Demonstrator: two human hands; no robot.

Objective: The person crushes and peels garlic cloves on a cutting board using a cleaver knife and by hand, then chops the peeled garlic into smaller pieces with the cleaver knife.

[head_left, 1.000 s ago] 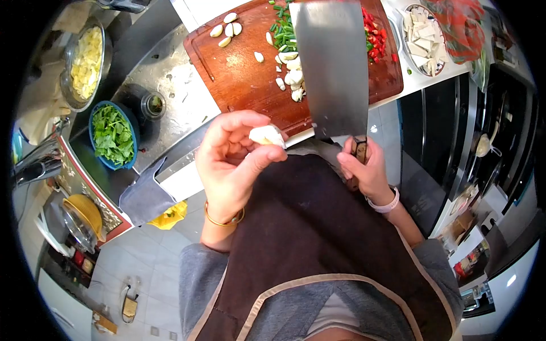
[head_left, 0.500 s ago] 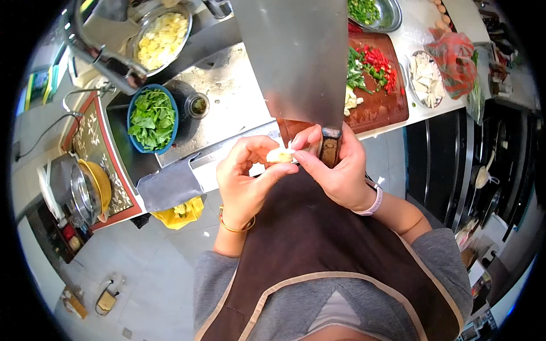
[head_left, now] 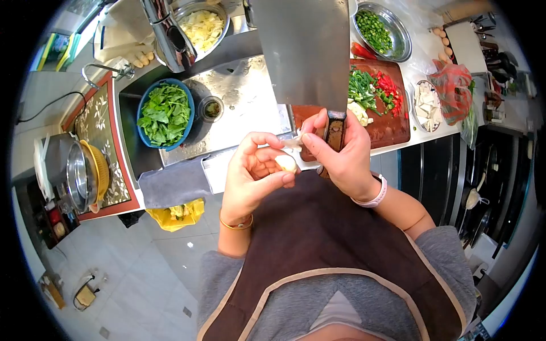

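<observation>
Basin (head_left: 191,102) of leaves (head_left: 165,114) sat in sink (head_left: 250,79), left of drain (head_left: 212,108). Cutting board (head_left: 392,129) lay right of sink, chopped peppers (head_left: 388,90) on it; plate (head_left: 417,116) stood right of board.

The cleaver (head_left: 307,54) rises as a wide wall, blocking the straight way to the near left part of the cutting board (head_left: 392,131). Left of it, a hand could pass over the sink's steel (head_left: 247,91), between blade and blue bowl (head_left: 188,122); the tap (head_left: 173,42) overhangs the far side. Whatever sits directly behind the blade seems hidden.
</observation>
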